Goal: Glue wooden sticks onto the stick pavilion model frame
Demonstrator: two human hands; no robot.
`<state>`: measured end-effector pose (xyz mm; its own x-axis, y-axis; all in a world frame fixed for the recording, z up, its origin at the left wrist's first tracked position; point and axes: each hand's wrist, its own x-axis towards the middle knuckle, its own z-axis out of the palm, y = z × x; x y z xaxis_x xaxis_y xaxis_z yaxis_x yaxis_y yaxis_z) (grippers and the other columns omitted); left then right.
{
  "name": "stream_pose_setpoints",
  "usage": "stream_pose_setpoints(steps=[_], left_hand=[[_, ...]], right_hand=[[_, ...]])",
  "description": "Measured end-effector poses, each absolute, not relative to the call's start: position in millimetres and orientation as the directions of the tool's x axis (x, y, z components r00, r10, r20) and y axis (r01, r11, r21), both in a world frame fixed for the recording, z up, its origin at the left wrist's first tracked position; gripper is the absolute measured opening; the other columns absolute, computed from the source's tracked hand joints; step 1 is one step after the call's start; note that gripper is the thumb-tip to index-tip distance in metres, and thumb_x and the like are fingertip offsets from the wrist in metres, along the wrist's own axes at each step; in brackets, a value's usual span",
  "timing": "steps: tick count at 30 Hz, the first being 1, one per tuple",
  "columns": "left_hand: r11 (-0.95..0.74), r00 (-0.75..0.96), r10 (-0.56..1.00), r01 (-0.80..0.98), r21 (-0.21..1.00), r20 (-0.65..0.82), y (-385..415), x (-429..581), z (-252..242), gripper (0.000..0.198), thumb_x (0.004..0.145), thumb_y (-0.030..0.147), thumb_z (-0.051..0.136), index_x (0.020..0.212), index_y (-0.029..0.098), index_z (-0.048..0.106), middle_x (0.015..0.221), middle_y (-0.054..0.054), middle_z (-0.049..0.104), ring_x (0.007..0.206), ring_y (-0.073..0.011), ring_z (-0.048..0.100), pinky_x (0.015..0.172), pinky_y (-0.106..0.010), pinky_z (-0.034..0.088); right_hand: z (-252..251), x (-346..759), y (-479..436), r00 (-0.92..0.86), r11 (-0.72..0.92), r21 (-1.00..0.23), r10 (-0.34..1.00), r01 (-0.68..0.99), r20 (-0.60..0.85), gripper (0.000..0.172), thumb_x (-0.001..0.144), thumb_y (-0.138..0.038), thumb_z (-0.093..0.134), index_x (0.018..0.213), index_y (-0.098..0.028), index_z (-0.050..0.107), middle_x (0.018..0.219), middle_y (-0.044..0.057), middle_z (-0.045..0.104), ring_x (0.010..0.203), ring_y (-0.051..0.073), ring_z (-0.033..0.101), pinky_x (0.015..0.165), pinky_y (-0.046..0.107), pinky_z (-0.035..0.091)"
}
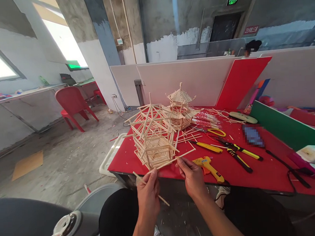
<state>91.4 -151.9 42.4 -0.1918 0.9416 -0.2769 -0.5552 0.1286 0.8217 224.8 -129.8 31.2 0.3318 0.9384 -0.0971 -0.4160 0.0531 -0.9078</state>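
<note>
My left hand (148, 188) is closed in a pinch around thin wooden sticks near the table's front edge. One wooden stick (165, 163) runs from its fingertips to my right hand (191, 175), whose thumb and fingers are closed on it; its far end meets a short piece at an angle. A second stick (164, 200) slants down through my left hand. Just behind the hands stands a pavilion model (159, 153) of wooden sticks with an open roof frame. Farther back is a smaller pavilion model (181, 96) with a covered roof.
On the red table (254, 176) lie a yellow glue gun (210, 168), a yellow utility knife (209, 147), pliers (239, 156), yellow-handled scissors (217, 132) and a pile of loose sticks (206, 120). A green board (285, 126) stands at right; a lidded cup (66, 224) is at lower left.
</note>
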Motion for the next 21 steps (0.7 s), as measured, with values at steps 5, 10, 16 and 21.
stream_pose_setpoints(steps=[5,10,16,21], left_hand=[[-0.089,-0.52,0.854,-0.171,0.981,-0.013,-170,68,54,0.029,0.066,0.036,0.081,0.089,0.019,0.077,0.078,-0.005,0.066,0.056,-0.0093,0.054,0.046,-0.017,0.039],[-0.243,-0.227,0.944,0.012,0.97,0.239,-170,81,97,0.018,0.056,0.013,0.084,0.069,0.024,0.078,0.089,-0.011,0.07,0.084,-0.0235,0.065,0.073,-0.027,0.053],[-0.024,0.263,0.964,-0.084,0.996,0.046,-159,116,105,0.02,0.072,0.025,0.075,0.09,0.019,0.079,0.072,-0.009,0.069,0.048,-0.0153,0.056,0.043,-0.026,0.047],[-0.022,0.266,0.963,-0.089,0.996,0.045,-160,115,97,0.023,0.072,0.027,0.076,0.092,0.018,0.079,0.066,-0.007,0.066,0.042,-0.0104,0.048,0.038,-0.021,0.037]], right_hand=[[41,246,-143,0.295,0.116,-0.982,0.953,-0.152,0.067,0.024,0.076,-0.043,0.07,0.071,-0.02,0.074,0.055,-0.002,0.056,0.051,0.011,0.042,0.05,0.025,0.033],[63,254,-158,0.024,0.242,-0.969,0.97,0.051,0.244,0.02,0.081,-0.035,0.065,0.068,-0.022,0.073,0.062,0.0,0.06,0.061,0.015,0.053,0.059,0.026,0.042],[69,263,-169,-0.044,0.249,-0.967,0.968,0.05,0.247,0.017,0.082,-0.034,0.064,0.078,-0.025,0.078,0.069,0.002,0.068,0.066,0.018,0.059,0.063,0.028,0.046],[69,270,-170,-0.044,0.237,-0.97,0.971,0.059,0.235,0.022,0.082,-0.037,0.065,0.069,-0.024,0.076,0.065,0.002,0.068,0.064,0.018,0.061,0.064,0.029,0.046]])
